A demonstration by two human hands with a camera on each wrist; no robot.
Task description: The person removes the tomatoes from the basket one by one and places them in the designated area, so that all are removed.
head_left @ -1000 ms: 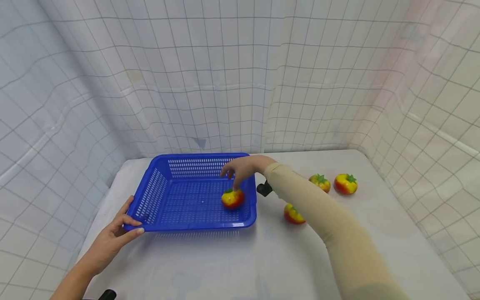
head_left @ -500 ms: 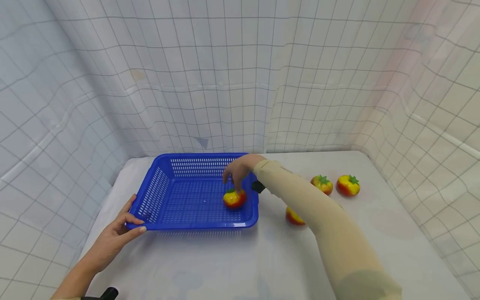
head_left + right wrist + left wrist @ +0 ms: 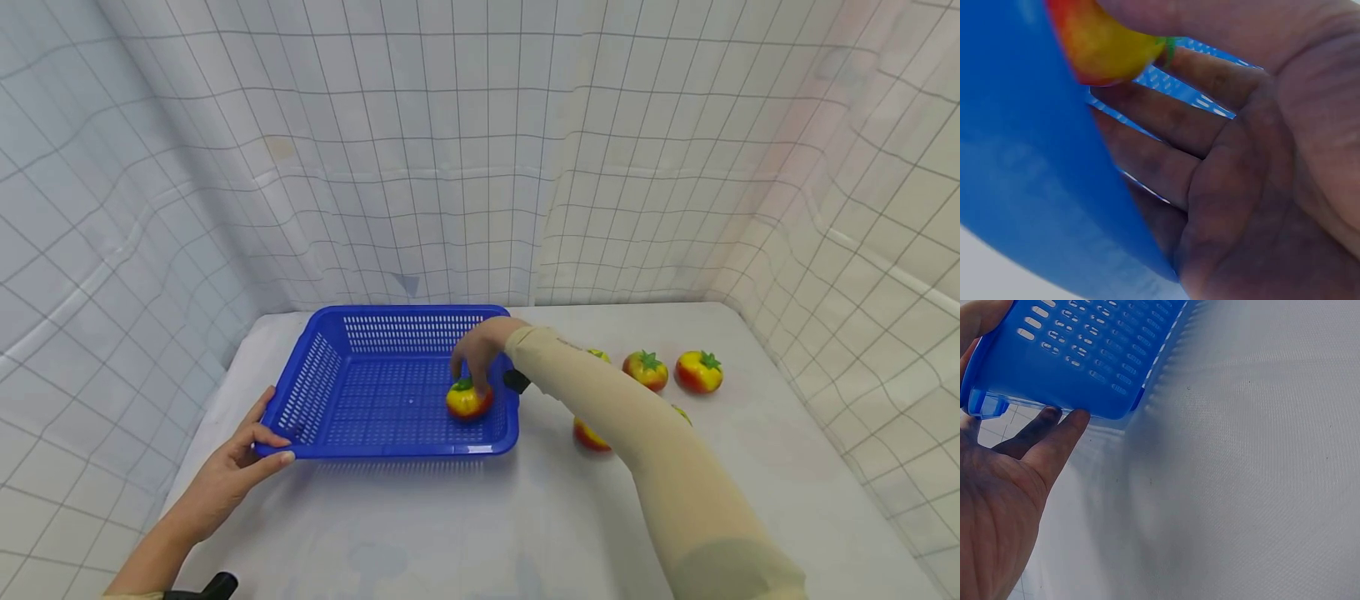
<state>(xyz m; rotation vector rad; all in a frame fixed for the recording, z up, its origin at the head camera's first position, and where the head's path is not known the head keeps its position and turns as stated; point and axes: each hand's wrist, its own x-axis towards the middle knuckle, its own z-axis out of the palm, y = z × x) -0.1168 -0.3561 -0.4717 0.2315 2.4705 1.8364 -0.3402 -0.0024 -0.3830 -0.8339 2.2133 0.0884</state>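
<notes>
A blue plastic basket (image 3: pixel 375 450) with slotted walls sits on the white table. At its near left corner my left hand (image 3: pixel 221 479) grips it, thumb on the front rim; in the left wrist view fingers (image 3: pixel 1063 440) lie against the basket wall. Inside, near the right wall, is a red-and-yellow toy tomato (image 3: pixel 467 404) with a green leafy top. My right hand (image 3: pixel 480 350) reaches over the right rim and holds this tomato from above. The right wrist view shows the thumb on one side of the tomato (image 3: pixel 1100 47) and fingers at the other.
Several more toy tomatoes lie right of the basket, among them a back right tomato (image 3: pixel 699 372), a tomato beside it (image 3: pixel 645 371) and a nearer tomato (image 3: pixel 589 435). My right sleeve (image 3: pixel 637 417) partly covers some. Grid-patterned curtains (image 3: pixel 420 167) surround the table.
My right hand has drawn in around the tomato, whose top has turned slightly. The head view has shifted a little. My left hand keeps its place on the basket corner.
</notes>
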